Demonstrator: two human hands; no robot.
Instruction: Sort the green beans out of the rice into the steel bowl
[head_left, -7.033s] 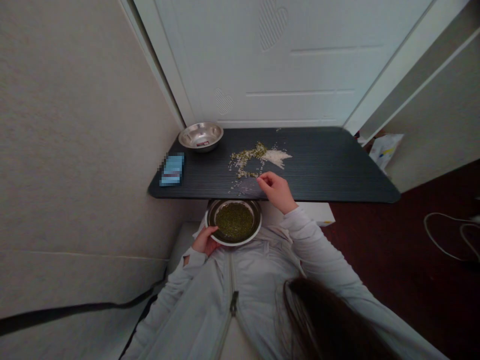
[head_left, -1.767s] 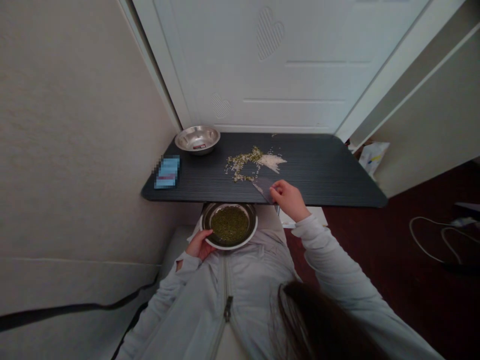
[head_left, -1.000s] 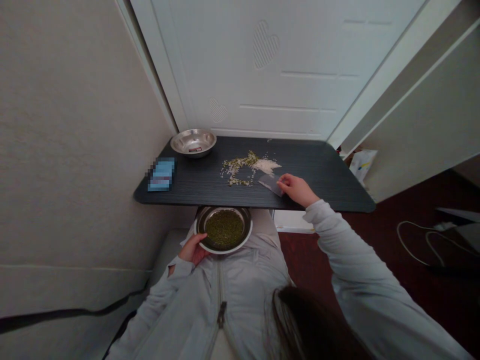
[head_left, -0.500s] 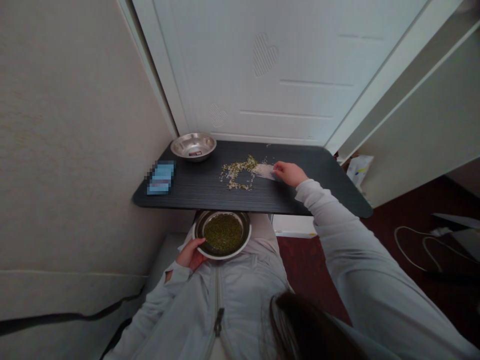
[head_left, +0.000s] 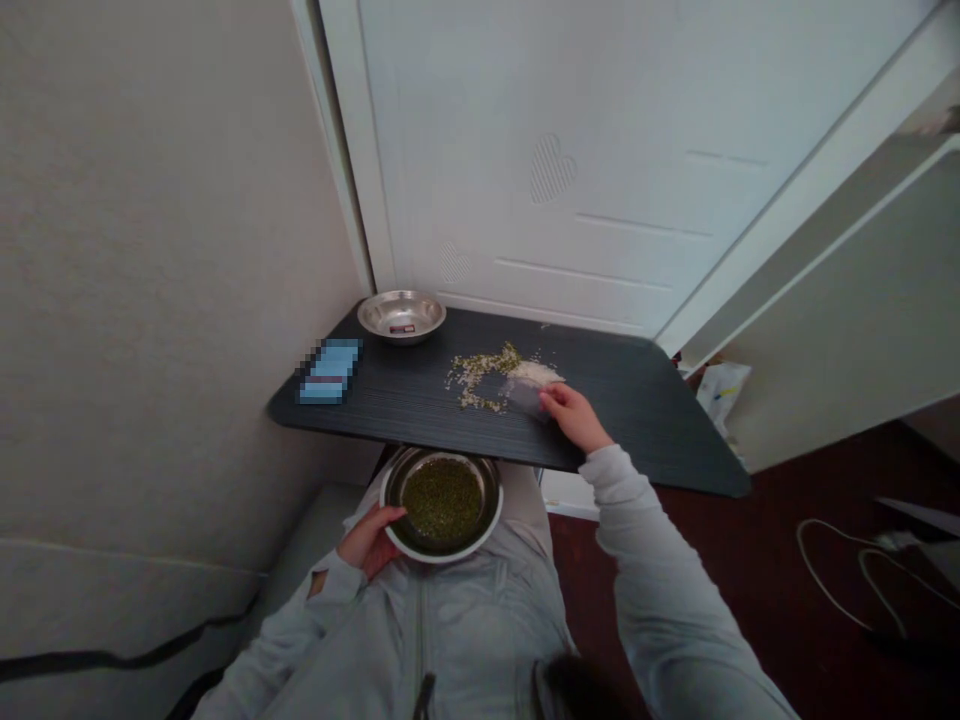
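- The left hand (head_left: 369,540) grasps the near-left rim of a round silver metal bowl (head_left: 442,556), thumb over the edge, fingers partly hidden beneath.
- That bowl is over the lap, just before the counter's near edge; small green beans (head_left: 442,498) cover its bottom.
- The black, wood-grained, round-cornered counter (head_left: 645,430) spans the width ahead.
- Over its near half, the right hand (head_left: 574,415) pinches a thin, clear plastic sheet (head_left: 526,398) between its fingers.
- The sheet extends leftward from the fingertips, beside the near edge of a white heap of rice-like grains (head_left: 536,372); whether they touch is unclear.
- Left of this heap, mixed green and pale grains (head_left: 480,368) lie in a loose curve.
- At the left end is a pixelated light-blue rectangle (head_left: 330,370).
- Beyond it stands a shallow, shiny metal basin (head_left: 373,318) with a dark-red label inside.
- Farthest back is a white panelled door (head_left: 480,150) with embossed hearts.
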